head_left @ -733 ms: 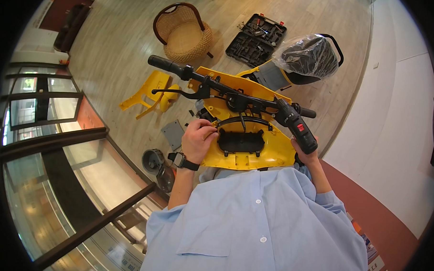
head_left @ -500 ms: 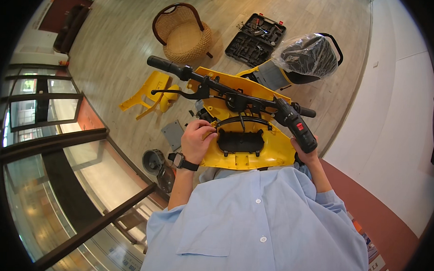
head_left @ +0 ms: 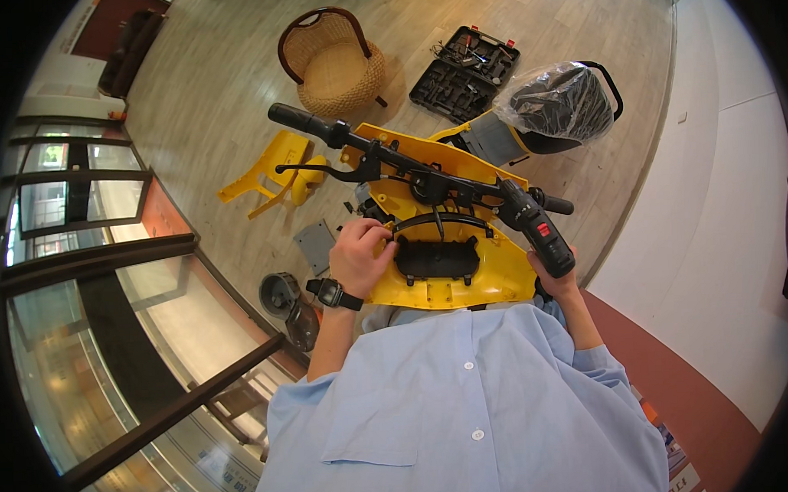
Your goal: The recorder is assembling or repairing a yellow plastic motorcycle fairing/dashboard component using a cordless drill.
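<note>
My left hand point(head_left: 360, 256), with a black watch, is closed at the left end of a curved black bar point(head_left: 436, 217) on a yellow body panel point(head_left: 503, 272); what its fingertips hold is hidden. My right hand point(head_left: 556, 279) is curled at the panel's right edge, under a black power tool with a red switch point(head_left: 536, 224); the tool hides what it grips. The tool lies across the black handlebar point(head_left: 382, 157) near the right grip. A black rectangular part point(head_left: 436, 259) sits in the panel. Behind, a wrapped seat point(head_left: 554, 102) joins the scooter body.
A wicker chair point(head_left: 331, 66) and an open toolbox point(head_left: 466, 70) stand beyond. Loose yellow parts point(head_left: 270, 172), a grey plate point(head_left: 314, 244) and a dark bin point(head_left: 283, 298) are on the floor at left. Glass framed panels point(head_left: 109, 299) border the left, a curved white wall point(head_left: 681, 262) the right.
My left hand has turned slightly at the wrist and its fingers have shifted a little. My right hand and the power tool have stayed nearly in place.
</note>
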Available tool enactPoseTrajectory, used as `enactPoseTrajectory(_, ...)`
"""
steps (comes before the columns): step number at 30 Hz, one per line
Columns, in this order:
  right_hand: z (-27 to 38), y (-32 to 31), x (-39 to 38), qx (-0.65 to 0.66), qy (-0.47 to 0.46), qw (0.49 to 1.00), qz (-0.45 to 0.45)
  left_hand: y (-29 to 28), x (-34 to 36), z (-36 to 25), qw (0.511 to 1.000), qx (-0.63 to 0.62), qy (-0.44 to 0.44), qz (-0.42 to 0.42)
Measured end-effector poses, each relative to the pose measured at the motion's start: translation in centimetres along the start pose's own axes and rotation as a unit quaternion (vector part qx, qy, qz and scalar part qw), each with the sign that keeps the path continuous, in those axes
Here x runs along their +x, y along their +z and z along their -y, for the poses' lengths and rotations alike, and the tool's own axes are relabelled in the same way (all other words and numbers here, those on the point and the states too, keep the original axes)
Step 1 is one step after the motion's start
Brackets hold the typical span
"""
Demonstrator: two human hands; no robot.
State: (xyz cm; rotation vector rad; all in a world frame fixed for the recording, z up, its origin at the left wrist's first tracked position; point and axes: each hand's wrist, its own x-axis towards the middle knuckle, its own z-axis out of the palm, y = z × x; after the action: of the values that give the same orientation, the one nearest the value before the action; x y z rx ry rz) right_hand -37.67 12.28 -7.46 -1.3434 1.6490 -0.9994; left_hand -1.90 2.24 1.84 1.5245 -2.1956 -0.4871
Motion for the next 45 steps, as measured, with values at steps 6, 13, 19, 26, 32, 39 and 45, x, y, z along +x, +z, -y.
enactPoseTrajectory(6,-0.1,0.0,0.0,0.006,0.002,1.000,0.004,-0.1,-0.2,-0.1,0.999,0.033,0.029,0.013)
enactPoseTrajectory(13,-0.2,0.0,0.2,0.012,-0.007,1.000,0.002,0.4,-0.1,0.6,1.000,0.012,0.020,0.008)
enactPoseTrajectory(19,-0.2,0.1,0.4,0.008,-0.002,1.000,0.010,0.6,0.0,0.7,0.999,-0.026,-0.017,-0.015)
enactPoseTrajectory(26,-0.4,0.0,0.4,0.001,-0.001,1.000,0.011,0.2,0.3,0.2,0.999,-0.025,-0.030,-0.007)
enactPoseTrajectory(32,0.0,0.0,0.4,0.017,0.008,1.000,0.011,0.4,0.2,0.3,0.998,-0.025,-0.048,-0.012)
enactPoseTrajectory(39,-0.2,0.0,0.2,0.025,0.032,0.999,0.003,0.5,0.1,0.1,0.999,-0.018,-0.041,-0.011)
enactPoseTrajectory(45,-0.2,0.1,0.3,0.013,0.027,1.000,0.002,0.3,0.0,0.3,1.000,-0.015,-0.014,-0.015)
